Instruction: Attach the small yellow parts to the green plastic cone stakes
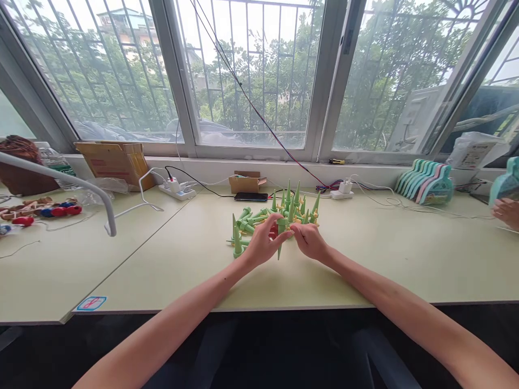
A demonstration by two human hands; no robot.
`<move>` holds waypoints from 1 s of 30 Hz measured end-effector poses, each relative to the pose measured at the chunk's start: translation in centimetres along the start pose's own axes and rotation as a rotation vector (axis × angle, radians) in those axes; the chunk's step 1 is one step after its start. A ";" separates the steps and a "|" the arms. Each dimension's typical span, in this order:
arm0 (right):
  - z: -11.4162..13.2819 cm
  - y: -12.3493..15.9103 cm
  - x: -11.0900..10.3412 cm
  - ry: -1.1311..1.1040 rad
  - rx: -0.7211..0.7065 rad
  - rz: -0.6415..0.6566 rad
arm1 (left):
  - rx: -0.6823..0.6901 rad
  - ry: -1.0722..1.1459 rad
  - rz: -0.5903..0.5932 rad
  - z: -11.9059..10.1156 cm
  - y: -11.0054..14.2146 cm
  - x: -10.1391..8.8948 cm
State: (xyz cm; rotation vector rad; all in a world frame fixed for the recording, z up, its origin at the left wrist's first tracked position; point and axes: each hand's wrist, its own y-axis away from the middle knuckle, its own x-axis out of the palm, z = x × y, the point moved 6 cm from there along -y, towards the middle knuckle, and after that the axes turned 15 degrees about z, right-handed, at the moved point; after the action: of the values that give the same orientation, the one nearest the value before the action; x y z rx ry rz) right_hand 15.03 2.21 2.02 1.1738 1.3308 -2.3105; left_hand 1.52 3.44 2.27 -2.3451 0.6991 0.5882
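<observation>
A pile of green cone-shaped spikes (259,216) with yellow parts lies on the pale table (365,259) in front of the window, some upright, some on their sides. My left hand (264,241) is closed around one green spike (280,237) that points down. My right hand (310,241) meets it from the right, fingertips pinched at the same spike's top. Both hands hover just in front of the pile.
A black phone (250,196) and a small cardboard box (246,181) lie behind the pile. A power strip (177,189) with cables sits to the left, near a larger box (115,161). Pastel plastic pieces (425,181) stand at the right. Another person's hand (506,212) shows at the right edge.
</observation>
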 end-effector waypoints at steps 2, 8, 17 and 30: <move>0.0 0.0 0.1 -0.015 0.006 0.014 | -0.009 -0.025 -0.011 0.1 0.1 0.0; -0.4 0.2 0.8 -0.105 0.036 0.059 | -0.037 -0.097 -0.057 0.0 0.2 -0.2; 0.0 0.3 0.8 -0.232 0.025 0.102 | -0.056 -0.072 -0.089 0.0 0.1 -0.3; 0.7 0.1 1.0 -0.109 -0.027 0.160 | -0.056 0.006 -0.093 0.0 0.1 -0.3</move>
State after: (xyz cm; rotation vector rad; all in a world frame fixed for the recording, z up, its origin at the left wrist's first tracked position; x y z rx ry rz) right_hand 14.09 1.75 1.44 1.0868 1.1810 -2.2028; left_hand 1.23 3.51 2.43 -2.4174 0.5794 0.5660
